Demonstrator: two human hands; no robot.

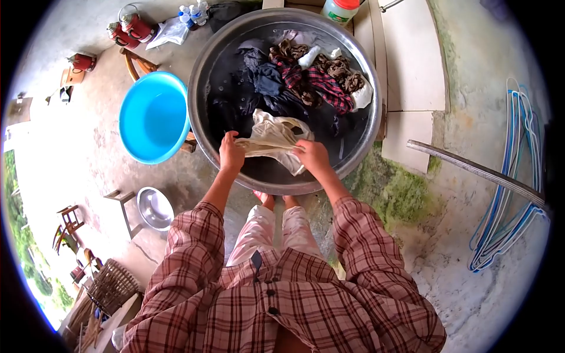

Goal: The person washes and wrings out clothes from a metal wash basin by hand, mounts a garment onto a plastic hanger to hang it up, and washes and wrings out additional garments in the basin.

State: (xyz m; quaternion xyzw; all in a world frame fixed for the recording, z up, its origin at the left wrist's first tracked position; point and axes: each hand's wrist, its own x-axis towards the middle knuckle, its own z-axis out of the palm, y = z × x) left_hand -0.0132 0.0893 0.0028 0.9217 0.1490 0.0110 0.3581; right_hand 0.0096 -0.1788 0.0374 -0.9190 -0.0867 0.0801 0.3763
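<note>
A cream-coloured wet garment [272, 130] is stretched between my two hands over the near part of a large round metal basin [203, 138]. My left hand [231, 154] grips its left end, fingers closed around the cloth. At the other side my right hand [312, 157] pinches the fabric close to the basin's near rim. Part of the garment hangs down toward the dark water. Farther back in the basin lie soaked dark clothes [263, 76], a red-and-black plaid cloth [326, 88] and a brown patterned cloth [338, 69].
A blue plastic tub [154, 117] stands left of the basin, with a small metal bowl [155, 209] nearer me. A lidded jar [340, 10] is at the back right. Blue and white hangers [509, 176] hang at right, by a metal hose [477, 170]. Red thermoses [138, 26] stand back left.
</note>
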